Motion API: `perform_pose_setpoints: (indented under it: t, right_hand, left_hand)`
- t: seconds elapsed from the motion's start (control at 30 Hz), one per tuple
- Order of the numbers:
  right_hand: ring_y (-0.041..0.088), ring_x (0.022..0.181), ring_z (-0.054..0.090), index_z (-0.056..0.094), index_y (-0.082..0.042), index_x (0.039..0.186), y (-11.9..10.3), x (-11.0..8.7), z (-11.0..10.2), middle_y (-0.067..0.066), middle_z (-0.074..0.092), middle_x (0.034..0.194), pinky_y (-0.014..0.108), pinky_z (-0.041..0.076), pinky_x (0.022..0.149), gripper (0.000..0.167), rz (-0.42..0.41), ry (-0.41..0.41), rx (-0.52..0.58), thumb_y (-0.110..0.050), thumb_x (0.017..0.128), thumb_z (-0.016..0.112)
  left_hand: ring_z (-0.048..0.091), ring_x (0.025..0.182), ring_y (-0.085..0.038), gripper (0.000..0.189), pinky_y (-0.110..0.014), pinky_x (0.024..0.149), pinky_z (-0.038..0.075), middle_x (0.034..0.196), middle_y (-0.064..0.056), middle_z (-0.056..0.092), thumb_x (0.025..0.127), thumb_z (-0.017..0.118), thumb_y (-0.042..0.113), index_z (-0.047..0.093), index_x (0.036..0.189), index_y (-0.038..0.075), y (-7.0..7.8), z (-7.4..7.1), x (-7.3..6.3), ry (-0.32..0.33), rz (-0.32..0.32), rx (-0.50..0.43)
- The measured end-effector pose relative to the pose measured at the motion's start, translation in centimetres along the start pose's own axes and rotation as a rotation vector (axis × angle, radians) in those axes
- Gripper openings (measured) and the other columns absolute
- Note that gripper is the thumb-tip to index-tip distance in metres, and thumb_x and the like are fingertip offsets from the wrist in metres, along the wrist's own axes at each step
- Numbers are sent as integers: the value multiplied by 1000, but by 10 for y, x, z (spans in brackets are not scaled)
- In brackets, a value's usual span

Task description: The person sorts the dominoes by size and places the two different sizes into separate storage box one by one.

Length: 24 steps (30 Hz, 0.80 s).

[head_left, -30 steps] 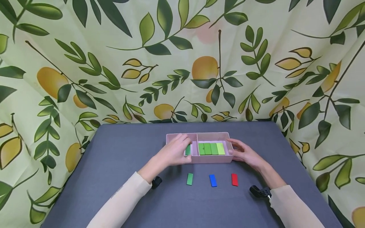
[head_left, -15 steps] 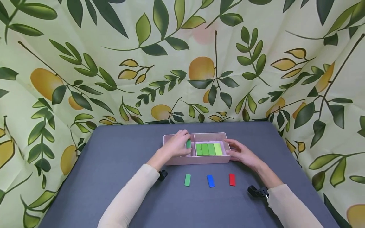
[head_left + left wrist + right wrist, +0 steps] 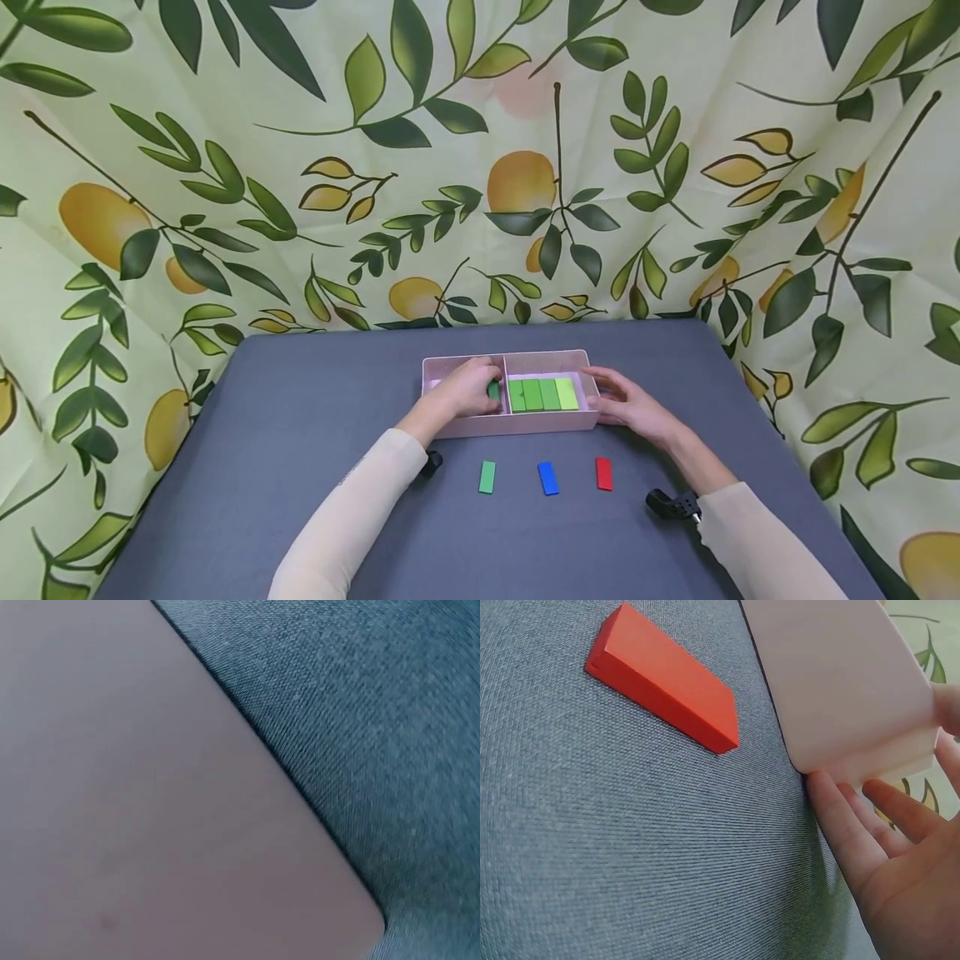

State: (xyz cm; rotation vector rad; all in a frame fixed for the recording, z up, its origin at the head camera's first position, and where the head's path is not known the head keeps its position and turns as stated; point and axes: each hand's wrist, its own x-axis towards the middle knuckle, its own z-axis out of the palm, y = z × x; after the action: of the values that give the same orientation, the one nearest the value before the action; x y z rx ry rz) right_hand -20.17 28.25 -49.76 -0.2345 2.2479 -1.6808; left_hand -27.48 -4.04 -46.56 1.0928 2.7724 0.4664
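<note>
A pink two-compartment box [image 3: 517, 425] lies on the table. My left hand [image 3: 459, 392] reaches into its left compartment and pinches a dark green block [image 3: 492, 390], partly hidden by the fingers, beside the divider. In the right compartment a row of green blocks [image 3: 532, 395] ends in a lighter yellow-green block [image 3: 566, 394]. My right hand [image 3: 637, 408] touches the box's right end with fairly straight fingers [image 3: 847, 825]. The left wrist view holds only the box's plain pink wall [image 3: 165, 795] and cloth; the left hand is out of it.
In front of the box lie a green block [image 3: 487, 477], a blue block [image 3: 548, 478] and a red block [image 3: 603, 473], spaced apart in a row. Dark grey-blue cloth [image 3: 337, 367] covers the table. A leaf-patterned curtain [image 3: 450, 150] hangs behind and at both sides.
My left hand has lowered the dark green block deeper into the left compartment. My right hand keeps its place at the box's right end. The head view has shifted slightly.
</note>
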Motion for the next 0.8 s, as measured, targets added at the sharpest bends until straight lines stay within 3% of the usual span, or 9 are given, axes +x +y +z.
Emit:
perform_pose_setpoints:
  t: [0.13, 0.37, 0.63, 0.8]
  right_hand:
    - [48, 138, 38, 31, -14, 159, 0, -1, -1, 26, 23, 160, 38, 52, 98, 65, -5, -2, 10, -24, 103, 62]
    - [47, 138, 37, 31, -15, 159, 3, -1, -1, 25, 23, 161, 39, 51, 99, 66, -2, -5, 15, -26, 102, 63]
    - [49, 139, 35, 31, -15, 159, 0, -2, 1, 26, 23, 161, 41, 51, 99, 64, -3, -2, 12, -23, 103, 62]
    - [49, 139, 36, 31, -13, 159, -1, -2, 0, 26, 23, 161, 39, 52, 98, 64, -9, -2, 21, -22, 103, 62]
  left_hand:
    - [57, 93, -19, 35, -35, 91, 49, 103, -5, 63, 82, 82, 21, 74, 112, 5, -2, 6, 6, -37, -5, 19]
    - [55, 89, -16, 35, -34, 89, 49, 99, -1, 61, 85, 82, 22, 73, 115, 7, -3, 12, 9, -63, -19, 28]
    - [58, 90, -16, 24, -34, 90, 49, 98, -1, 63, 89, 78, 23, 74, 109, 10, -1, 7, 4, -19, 15, 26]
    - [60, 93, -15, 16, -34, 91, 50, 102, 0, 66, 93, 74, 20, 73, 107, 11, 5, -5, -1, 12, 14, 7]
